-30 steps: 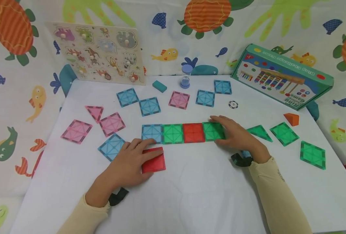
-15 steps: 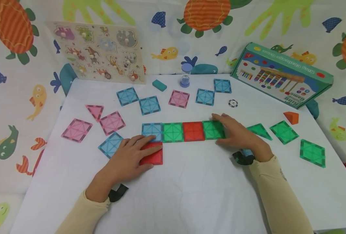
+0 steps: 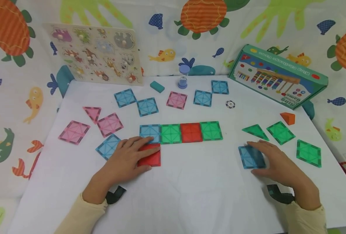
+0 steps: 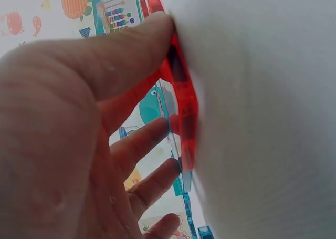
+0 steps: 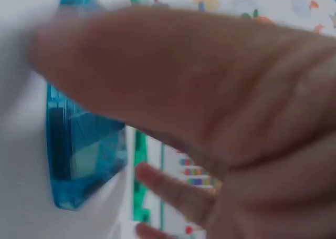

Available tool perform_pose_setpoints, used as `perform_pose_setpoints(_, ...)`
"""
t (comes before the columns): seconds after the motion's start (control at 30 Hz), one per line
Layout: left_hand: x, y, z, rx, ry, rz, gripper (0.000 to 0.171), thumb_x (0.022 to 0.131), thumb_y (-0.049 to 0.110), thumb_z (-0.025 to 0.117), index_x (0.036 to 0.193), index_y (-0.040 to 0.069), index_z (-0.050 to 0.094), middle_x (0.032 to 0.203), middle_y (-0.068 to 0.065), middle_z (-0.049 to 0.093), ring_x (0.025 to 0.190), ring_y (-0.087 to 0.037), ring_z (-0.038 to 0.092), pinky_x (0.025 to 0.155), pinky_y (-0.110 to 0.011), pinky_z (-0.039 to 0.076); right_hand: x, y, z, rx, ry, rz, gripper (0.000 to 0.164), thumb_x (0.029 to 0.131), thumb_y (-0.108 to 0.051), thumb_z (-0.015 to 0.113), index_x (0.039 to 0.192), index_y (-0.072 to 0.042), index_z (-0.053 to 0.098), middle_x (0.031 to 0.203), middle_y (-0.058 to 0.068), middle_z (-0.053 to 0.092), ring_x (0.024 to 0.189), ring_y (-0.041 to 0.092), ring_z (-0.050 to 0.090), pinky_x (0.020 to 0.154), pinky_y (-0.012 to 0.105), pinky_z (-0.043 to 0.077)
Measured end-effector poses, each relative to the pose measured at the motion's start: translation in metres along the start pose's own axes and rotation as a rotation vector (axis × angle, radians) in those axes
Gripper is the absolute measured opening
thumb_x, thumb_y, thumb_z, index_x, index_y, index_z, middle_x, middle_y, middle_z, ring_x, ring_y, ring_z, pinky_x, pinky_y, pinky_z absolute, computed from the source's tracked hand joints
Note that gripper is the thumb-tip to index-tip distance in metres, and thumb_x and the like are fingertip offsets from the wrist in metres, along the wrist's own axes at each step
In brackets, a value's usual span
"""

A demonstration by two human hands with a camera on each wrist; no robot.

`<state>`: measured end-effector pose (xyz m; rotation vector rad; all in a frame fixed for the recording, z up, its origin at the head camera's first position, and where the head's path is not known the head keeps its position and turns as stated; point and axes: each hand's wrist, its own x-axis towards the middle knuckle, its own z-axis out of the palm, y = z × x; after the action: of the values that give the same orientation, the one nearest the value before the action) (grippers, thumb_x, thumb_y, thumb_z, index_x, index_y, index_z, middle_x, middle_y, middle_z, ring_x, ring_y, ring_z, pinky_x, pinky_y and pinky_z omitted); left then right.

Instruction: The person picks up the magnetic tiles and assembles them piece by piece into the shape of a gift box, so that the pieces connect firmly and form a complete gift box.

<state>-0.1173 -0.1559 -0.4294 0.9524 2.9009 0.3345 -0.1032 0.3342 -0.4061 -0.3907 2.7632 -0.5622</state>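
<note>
My left hand (image 3: 126,159) grips a red square magnetic tile (image 3: 152,158), with the thumb on its near edge and the index finger across its far side. Other fingertips rest on the blue tile (image 3: 146,129) that begins a row. To that tile's right come a green tile (image 3: 170,134), a red tile (image 3: 191,132) and another green tile (image 3: 211,130). My right hand (image 3: 278,164) spans a separate blue tile (image 3: 247,157), fingers by its far edge and thumb by its near edge. In the right wrist view the thumb (image 5: 121,65) is blurred before this blue tile (image 5: 60,149).
Green tiles (image 3: 280,133) and an orange block (image 3: 288,118) lie right. Pink tiles (image 3: 74,132) lie left, several blue tiles (image 3: 147,106) toward the back. An animal puzzle board (image 3: 102,55), an hourglass (image 3: 183,78) and a game box (image 3: 278,78) stand behind.
The left hand has slid the red tile up against the row's blue tile. The right hand has left the row's green end tile and moved right and nearer, to the separate blue tile.
</note>
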Motion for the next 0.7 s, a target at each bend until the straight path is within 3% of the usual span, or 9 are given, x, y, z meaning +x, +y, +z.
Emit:
perform_pose_setpoints(0.1,-0.001,-0.001,0.000,0.002,-0.003,-0.002,0.071,0.083,0.056,0.063,0.145,0.044,0.030,0.153,0.004,0.024,0.136,-0.027,0.023,0.102,-0.057,0.025,-0.002,-0.012,0.011,0.000,0.047,-0.077,0.090,0.067,-0.035,0.085,0.143,-0.026,0.039,0.140,0.001,0.045,0.127,0.027,0.038,0.096,0.058,0.038)
perform_pose_setpoints(0.17,0.000,-0.001,0.000,-0.001,-0.002,-0.001,0.071,0.083,0.056,0.063,0.145,0.044,0.031,0.153,0.003,0.025,0.136,-0.027,0.023,0.102,-0.057,0.025,0.003,-0.032,0.023,-0.038,0.080,-0.142,0.086,0.067,-0.037,0.085,0.141,-0.027,0.042,0.137,-0.003,0.047,0.123,0.021,0.042,0.096,0.052,0.040)
perform_pose_setpoints(0.3,0.001,-0.002,0.000,-0.014,-0.001,0.004,0.071,0.082,0.056,0.063,0.144,0.043,0.032,0.153,0.002,0.026,0.136,-0.027,0.024,0.102,-0.056,0.025,0.024,-0.086,0.056,-0.144,0.151,-0.359,0.068,0.073,-0.046,0.078,0.132,-0.025,0.055,0.135,-0.003,0.049,0.122,0.017,0.043,0.097,0.043,0.042)
perform_pose_setpoints(0.43,0.004,-0.001,0.001,-0.023,0.002,0.009,0.072,0.081,0.055,0.065,0.144,0.043,0.032,0.153,0.002,0.026,0.136,-0.027,0.024,0.102,-0.056,0.026,0.049,-0.128,0.078,-0.222,0.215,-0.553,0.056,0.079,-0.049,0.072,0.128,-0.024,0.060,0.138,0.003,0.047,0.128,0.023,0.037,0.098,0.043,0.041)
perform_pose_setpoints(0.53,0.006,-0.001,0.002,-0.021,0.000,0.017,0.073,0.081,0.054,0.066,0.144,0.043,0.032,0.152,0.002,0.027,0.136,-0.028,0.024,0.102,-0.058,0.027,0.067,-0.145,0.084,-0.277,0.255,-0.604,0.056,0.078,-0.053,0.070,0.127,-0.027,0.061,0.142,0.007,0.042,0.135,0.030,0.030,0.101,0.049,0.038)
perform_pose_setpoints(0.7,0.006,-0.002,0.002,0.010,0.005,0.030,0.074,0.080,0.056,0.066,0.144,0.043,0.033,0.152,0.002,0.029,0.135,-0.027,0.026,0.100,-0.059,0.028,0.093,-0.162,0.090,-0.324,0.300,-0.621,0.055,0.081,-0.057,0.065,0.129,-0.029,0.060,0.146,0.013,0.036,0.141,0.037,0.017,0.107,0.054,0.028)
